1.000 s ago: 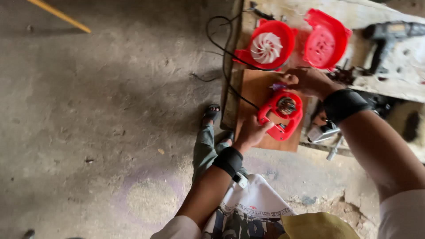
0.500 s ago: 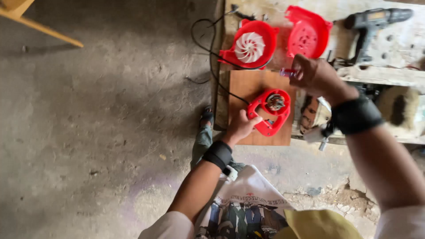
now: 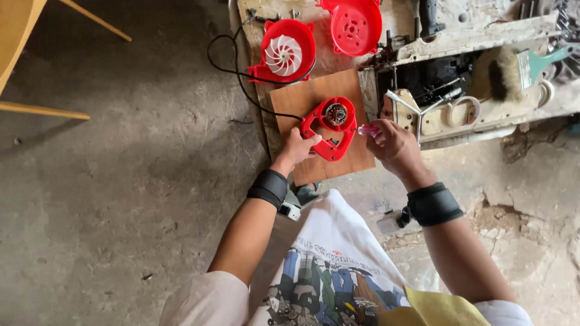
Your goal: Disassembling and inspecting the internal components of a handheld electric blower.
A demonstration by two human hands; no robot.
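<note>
Far left of your grip, a yellow chair frame (image 3: 24, 54) stands on the concrete floor (image 3: 121, 199), well apart from the work.

Your left hand (image 3: 297, 148) is closed on the lower left edge of the red motor housing (image 3: 330, 128), thumb on top and fingers wrapped around its handle loop, pressing it down. The housing lies flat on a wooden board (image 3: 314, 105), its exposed metal motor core facing up, just above your thumb. A black cord (image 3: 241, 72) runs from the housing's left side up and away from your grip.

Beyond the housing, up from your left hand, a red fan casing with a white impeller (image 3: 284, 53) rests on the bench, and a red cover plate (image 3: 352, 25) lies just to its right.

Your right hand (image 3: 393, 145) sits just right of the housing, fingers pinched together on a small pinkish translucent tool handle (image 3: 368, 130), its tip pointed toward the housing's right edge.

Further right of that hand, a cluttered bench tray (image 3: 435, 121) holds metal parts, and a green-handled brush (image 3: 513, 72) lies at its far end.
</note>
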